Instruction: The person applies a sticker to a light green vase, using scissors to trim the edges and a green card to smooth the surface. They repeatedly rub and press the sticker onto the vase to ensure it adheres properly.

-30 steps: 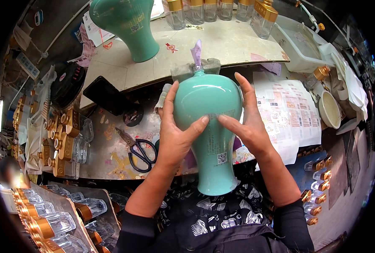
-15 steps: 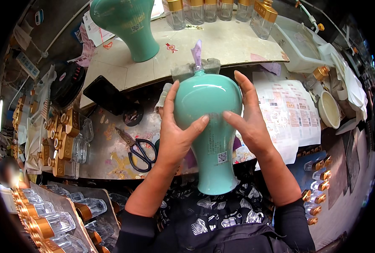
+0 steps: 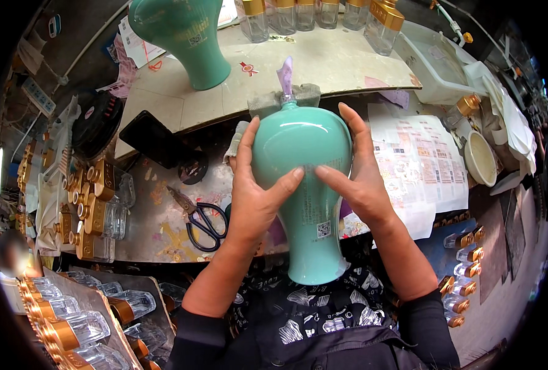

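A glossy turquoise vase-shaped bottle lies tilted in front of me, its narrow neck pointing away and its foot near my apron. My left hand wraps its left side, thumb on the face. Around the right side curls my right hand, its thumb close to the left one over a block of fine printing. A small square code sits lower on the bottle. Purple wrapping sticks out of the neck, which rests by a grey cloth pad. Fingertips behind the bottle are partly hidden.
A second turquoise bottle stands on the pale board, with gold-capped glass bottles behind. Black-handled scissors and a phone lie left. Label sheets and a bowl are right. Crated bottles fill the lower left.
My right thumb has slid slightly left across the bottle's face, nearer the left thumb. Both hands keep their hold, and the bottle stays nearly in place.
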`<state>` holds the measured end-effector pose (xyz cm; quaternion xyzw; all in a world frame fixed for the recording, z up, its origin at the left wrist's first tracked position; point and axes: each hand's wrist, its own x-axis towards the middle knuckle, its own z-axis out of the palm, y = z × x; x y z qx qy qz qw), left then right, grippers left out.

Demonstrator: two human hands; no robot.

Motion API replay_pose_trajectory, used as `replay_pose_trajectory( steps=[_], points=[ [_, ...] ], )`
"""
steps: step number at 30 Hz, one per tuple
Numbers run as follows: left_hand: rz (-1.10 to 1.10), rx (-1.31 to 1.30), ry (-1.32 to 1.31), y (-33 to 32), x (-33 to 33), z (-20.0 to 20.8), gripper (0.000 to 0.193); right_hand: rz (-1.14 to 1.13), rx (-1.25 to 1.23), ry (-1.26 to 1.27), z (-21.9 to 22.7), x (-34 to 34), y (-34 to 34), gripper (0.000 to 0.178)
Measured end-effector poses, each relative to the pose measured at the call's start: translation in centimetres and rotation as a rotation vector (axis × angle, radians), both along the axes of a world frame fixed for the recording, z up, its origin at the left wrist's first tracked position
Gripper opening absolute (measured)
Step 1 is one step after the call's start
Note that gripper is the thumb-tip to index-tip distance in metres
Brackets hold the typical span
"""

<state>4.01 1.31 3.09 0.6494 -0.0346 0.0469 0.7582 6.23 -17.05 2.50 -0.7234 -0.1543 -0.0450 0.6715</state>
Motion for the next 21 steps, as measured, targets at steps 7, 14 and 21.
replay_pose_trajectory(
  steps=[7,14,21],
  points=[
    [0.015,-0.027,0.018,-0.1,-0.1,0.4,0.090,-0.072,-0.110,-0.049,-0.2,0.1,0.6,0.099],
    [0.002,-0.024,0.012,-0.1,0.0,0.6,0.089,-0.081,-0.153,-0.063,-0.3,0.1,0.6,0.104],
    [0.020,-0.107,0.019,0.1,0.1,0.4,0.086,0.074,0.073,0.060,1.2,-0.4,-0.3,0.099]
  ],
)
